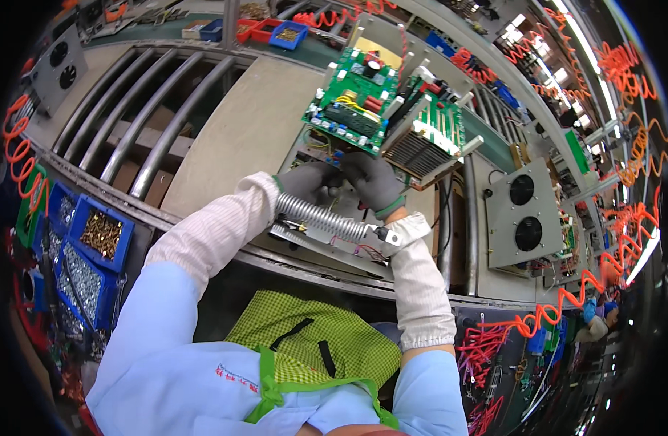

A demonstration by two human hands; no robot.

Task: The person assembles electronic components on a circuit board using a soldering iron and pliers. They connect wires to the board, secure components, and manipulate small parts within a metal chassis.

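Both gloved hands are in tight at the near edge of the metal chassis (326, 243), working a small spot just under the raised green circuit board (352, 98). The job here looks like fitting or plugging something small, and doing it well means keeping the wrists low, not tugging the thin wires (369, 251) that run along the chassis lip, and steadying the part with one hand as the other presses it straight in rather than at an angle. The left hand (308, 183) is curled, fingers bent down and pinched together on something small I cannot make out. The right hand (374, 182) sits touching it, fingers also folded in, gripping at the same spot; what lies between them is hidden by the gloves. Just below both hands lies the ribbed silver resistor (321, 216), stretched across the chassis from under the left wrist to the right cuff. Beyond the right hand stands the finned heat sink (419, 149) with a second green board on top. Well off to the left, blue bins of screws (101, 236); to the right, a grey fan panel (523, 214).
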